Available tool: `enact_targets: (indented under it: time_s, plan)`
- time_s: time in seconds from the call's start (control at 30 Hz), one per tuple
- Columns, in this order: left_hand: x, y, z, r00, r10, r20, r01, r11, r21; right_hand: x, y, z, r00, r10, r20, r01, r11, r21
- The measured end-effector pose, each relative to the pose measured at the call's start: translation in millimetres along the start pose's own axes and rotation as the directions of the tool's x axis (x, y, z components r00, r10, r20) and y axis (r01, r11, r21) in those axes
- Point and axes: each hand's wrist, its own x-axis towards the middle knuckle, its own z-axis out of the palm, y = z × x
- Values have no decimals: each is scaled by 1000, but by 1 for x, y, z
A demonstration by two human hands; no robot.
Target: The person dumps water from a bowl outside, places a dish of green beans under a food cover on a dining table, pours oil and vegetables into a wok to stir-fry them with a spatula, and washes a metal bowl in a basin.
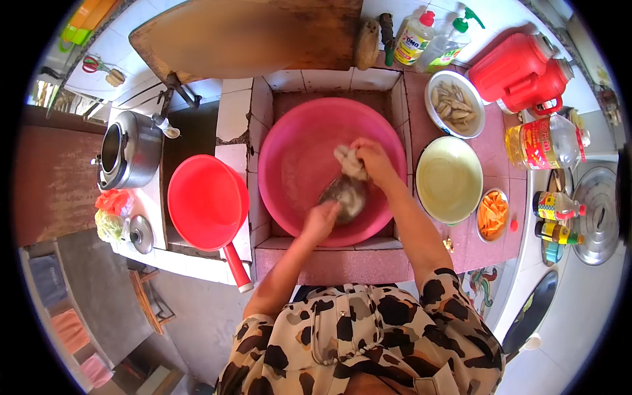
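Observation:
A large pink basin (280, 131) sits in the tiled sink, with what looks like water in it. Low inside it, my left hand (320, 220) grips the edge of a shiny metal bowl (347, 197), which is tilted. My right hand (372, 158) is closed around a bunched whitish cloth (350, 162), just above the bowl's far side. Whether the cloth touches the bowl I cannot tell. Left of the basin lies a red long-handled dipper (207, 201); to the right stands a pale green bowl (449, 179).
Right of the sink are a bowl of pale pieces (454, 105), a dish of orange strips (492, 214), red thermoses (517, 72) and an oil bottle (543, 141). Detergent bottles (415, 39) and a wooden board (243, 36) stand behind. A kettle (135, 150) is at left.

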Motion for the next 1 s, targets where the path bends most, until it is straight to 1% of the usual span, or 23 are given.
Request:
enact_targets:
  time_s: [0.03, 0.1, 0.13, 0.17, 0.23, 0.27, 0.33, 0.37, 0.4, 0.47, 0.5, 0.53, 0.57, 0.6, 0.63, 0.67, 0.77, 0.8, 0.83, 0.87, 0.9, 0.97, 1.0]
  plan:
    - [5, -9, 1, 999, -30, -26, 24, 981, -195, -1, -17, 3, 1000, -17, 7, 16, 998, 56]
    - [20, -22, -6, 992, -104, -66, 50, 829, -556, -17, -39, 19, 990, -139, 39, 143, 977, -158]
    - [28, -25, -22, 991, -130, 21, 108, 711, -695, -20, -42, 32, 978, -193, 84, 208, 944, -257]
    - [33, -26, -24, 992, -126, -16, 77, 702, -708, -26, -38, 43, 950, -257, 176, 310, 831, -462]
    - [37, -20, -24, 988, -119, -98, 11, 686, -728, -40, -27, 66, 864, -314, 394, 501, 451, -739]
    - [39, -34, -27, 981, -171, -91, 84, 801, -592, -48, -16, 77, 849, -345, 401, 504, 299, -810]
    - [42, -37, -32, 964, -243, -108, 129, 782, -609, -58, 11, 93, 809, -403, 428, 459, -24, -888]
    - [44, -36, -31, 955, -275, -112, 149, 770, -621, -57, 17, 94, 823, -380, 422, 451, -14, -892]
    - [45, -44, -29, 948, 42, -315, -73, 994, -86, -53, 20, 93, 834, -358, 421, 448, -7, -894]
    - [60, -88, -6, 792, 370, -485, -215, 913, 346, -44, 27, 91, 856, -340, 389, 417, 9, -909]
    - [48, -55, -12, 815, 315, -486, -340, 939, 39, -36, 29, 90, 864, -345, 367, 397, 17, -918]
    - [50, -46, -13, 841, 219, -496, -220, 974, 57, -28, 21, 92, 879, -294, 376, 392, -4, -920]
    - [70, -81, 1, 825, 249, -507, -245, 966, 76, -20, 11, 95, 888, -247, 388, 393, -31, -919]
    - [65, -75, -3, 810, 366, -459, -169, 894, 415, -8, 10, 95, 893, -213, 396, 408, 15, -913]
    - [77, -87, 12, 745, 192, -638, -226, 974, 29, 4, 11, 94, 902, -173, 396, 411, 59, -910]
    - [59, -49, -8, 804, -82, -590, -166, 921, -353, 15, 13, 96, 937, -107, 333, 347, 180, -920]
    - [46, -28, -27, 858, -194, -476, -14, 917, -400, 70, 43, 60, 957, 228, 178, 34, 523, -852]
    - [48, -31, -24, 836, -173, -521, -66, 910, -409, 93, 63, 42, 922, 356, 151, -103, 601, -793]
    - [51, -38, -19, 814, -152, -561, -118, 902, -415, 107, 86, 22, 925, 367, 100, -196, 686, -701]
    - [56, -45, -16, 792, -132, -597, -169, 891, -421, 113, 109, 0, 922, 383, 49, -283, 756, -591]
    - [60, -50, -18, 794, -202, -573, -117, 875, -470, 114, 123, -18, 915, 404, -13, -363, 808, -464]
    - [67, -63, -20, 818, -334, -469, 5, 819, -574, 82, 134, -26, 872, 489, -16, -489, 870, -66]
    - [80, -84, -18, 790, -350, -503, 25, 838, -545, 57, 142, -28, 854, 521, -19, -512, 845, 150]
